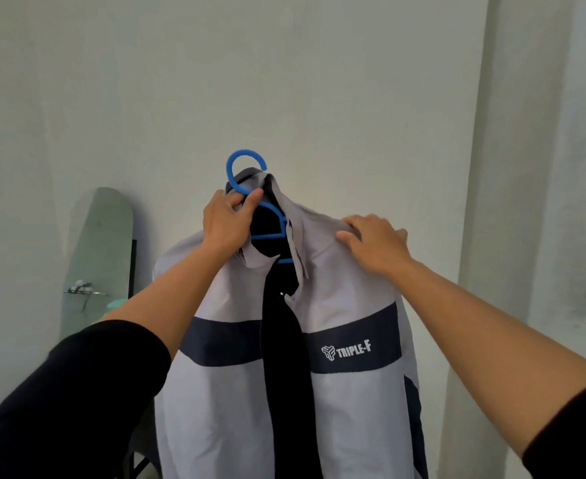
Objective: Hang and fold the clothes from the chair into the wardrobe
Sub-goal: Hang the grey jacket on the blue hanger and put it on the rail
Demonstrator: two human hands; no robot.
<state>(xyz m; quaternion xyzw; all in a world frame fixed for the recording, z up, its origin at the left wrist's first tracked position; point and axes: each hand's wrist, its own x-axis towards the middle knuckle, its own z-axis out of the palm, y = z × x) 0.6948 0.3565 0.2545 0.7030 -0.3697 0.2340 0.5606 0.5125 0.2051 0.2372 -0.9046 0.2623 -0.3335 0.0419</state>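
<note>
Backdrop: pale wall (319,81) fills your view; a mirror (101,243) leans at lower left. No wardrobe or chair shows.
Jacket: the grey jacket (346,292), navy-banded, front open, hangs on the blue hanger (246,171) held up before you.
Risk, shoulder: your left side looks bunched at the collar; if that shoulder isn't seated on the hanger arm, the jacket could slide off as you carry it.
Risk, hook: tilt the neck and the weight may swing it sideways.
Left hand: your left hand (227,219) is raised, thumb and fingers pinching the hanger's neck with collar cloth.
Right hand: your right hand (374,243) lies palm down on the shoulder, fingers spread, grasping nothing.
</note>
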